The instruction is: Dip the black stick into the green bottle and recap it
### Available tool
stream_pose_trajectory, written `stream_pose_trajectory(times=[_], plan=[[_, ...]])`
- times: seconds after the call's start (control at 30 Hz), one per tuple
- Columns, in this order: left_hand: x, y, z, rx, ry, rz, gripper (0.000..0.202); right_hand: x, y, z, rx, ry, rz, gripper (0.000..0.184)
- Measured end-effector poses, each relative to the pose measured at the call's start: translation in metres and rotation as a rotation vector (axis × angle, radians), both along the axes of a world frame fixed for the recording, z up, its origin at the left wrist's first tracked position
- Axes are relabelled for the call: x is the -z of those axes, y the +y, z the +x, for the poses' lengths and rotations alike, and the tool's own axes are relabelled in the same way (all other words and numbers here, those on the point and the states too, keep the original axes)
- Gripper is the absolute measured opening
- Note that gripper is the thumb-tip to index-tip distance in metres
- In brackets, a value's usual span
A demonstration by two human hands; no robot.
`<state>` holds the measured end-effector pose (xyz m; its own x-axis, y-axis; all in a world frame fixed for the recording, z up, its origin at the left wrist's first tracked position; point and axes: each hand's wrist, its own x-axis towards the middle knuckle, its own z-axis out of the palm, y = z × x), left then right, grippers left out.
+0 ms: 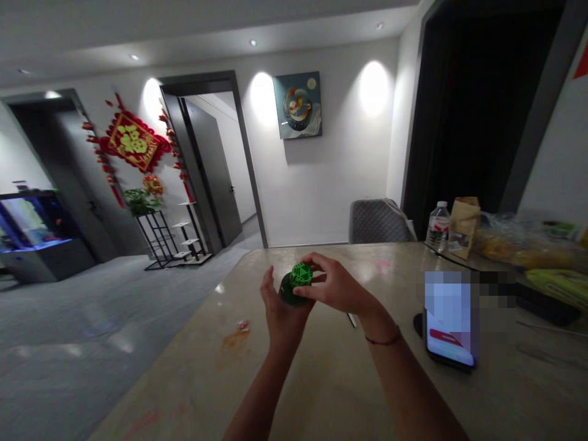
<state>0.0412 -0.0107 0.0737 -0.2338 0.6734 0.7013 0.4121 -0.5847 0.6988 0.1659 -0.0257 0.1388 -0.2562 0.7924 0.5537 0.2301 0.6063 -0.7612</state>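
Observation:
Over the table, my left hand [285, 321] is wrapped round a dark green rounded container [287, 294] from below and the left, its thumb up along the side. A bright green cap-like piece [302, 274] with a dark geometric pattern sits at the container's top, facing me. The fingers and thumb of my right hand [339, 286] are closed on this green piece from the right. Whether the piece is seated on the container or slightly apart, I cannot tell. My hands hide much of the container's lower part.
On the table [316, 392] lie small red-and-white bits [242, 325] beside an orange stain and a thin white stick [351, 320]. To the right are a lit phone [448, 343], a water bottle [438, 228], a paper bag [463, 228] and plastic bags [523, 236]. A grey chair [380, 222] stands behind.

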Motion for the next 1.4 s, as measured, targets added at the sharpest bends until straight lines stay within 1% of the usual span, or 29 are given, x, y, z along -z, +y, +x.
stream_pose_trajectory(times=[0.07,0.17,0.23,0.3,0.43,0.5,0.63,0.77,0.87,1.0,1.1,1.17,1.23,1.3,1.4], plan=[[0.0,0.002,-0.002,-0.041,0.026,0.059,0.076,-0.001,0.0,-0.001,-0.028,0.029,0.0,0.037],[-0.001,0.003,-0.004,-0.006,0.074,0.095,0.059,0.0,0.001,-0.002,-0.052,0.041,-0.019,0.038],[-0.003,0.002,-0.005,0.006,0.093,0.09,0.054,0.001,0.001,-0.003,-0.045,0.036,-0.035,0.038],[-0.006,-0.001,-0.005,-0.018,0.11,0.037,0.052,0.002,0.002,-0.003,-0.026,0.029,-0.032,0.037],[-0.014,-0.009,-0.001,-0.061,0.119,-0.138,0.048,-0.001,0.0,-0.002,0.005,-0.011,0.007,0.037],[-0.018,-0.013,0.0,-0.086,0.136,-0.165,0.047,-0.004,-0.003,-0.001,0.058,-0.047,0.029,0.033],[-0.02,-0.014,0.001,-0.123,0.197,-0.189,0.047,-0.011,-0.009,0.001,0.258,-0.193,0.087,0.03],[-0.02,-0.013,0.0,-0.072,0.246,-0.269,0.043,-0.013,-0.012,-0.001,0.389,-0.314,0.088,0.026],[-0.021,-0.013,0.001,-0.036,0.235,-0.298,0.045,-0.013,-0.012,-0.003,0.431,-0.328,0.094,0.023],[-0.022,-0.012,0.001,0.017,0.147,-0.255,0.06,-0.014,-0.014,-0.007,0.442,-0.313,0.145,0.023],[-0.023,-0.012,0.0,0.08,0.106,-0.208,0.068,-0.016,-0.016,-0.008,0.403,-0.311,0.199,0.021],[-0.024,-0.013,0.0,0.138,0.118,-0.208,0.062,-0.016,-0.017,-0.008,0.349,-0.307,0.234,0.02],[-0.026,-0.014,-0.001,0.178,0.147,-0.241,0.049,-0.016,-0.018,-0.007,0.309,-0.307,0.253,0.019],[-0.028,-0.015,-0.001,0.169,0.172,-0.278,0.04,-0.017,-0.019,-0.005,0.298,-0.311,0.24,0.019],[-0.028,-0.014,-0.001,0.119,0.223,-0.33,0.039,-0.017,-0.02,-0.003,0.321,-0.329,0.168,0.024]])
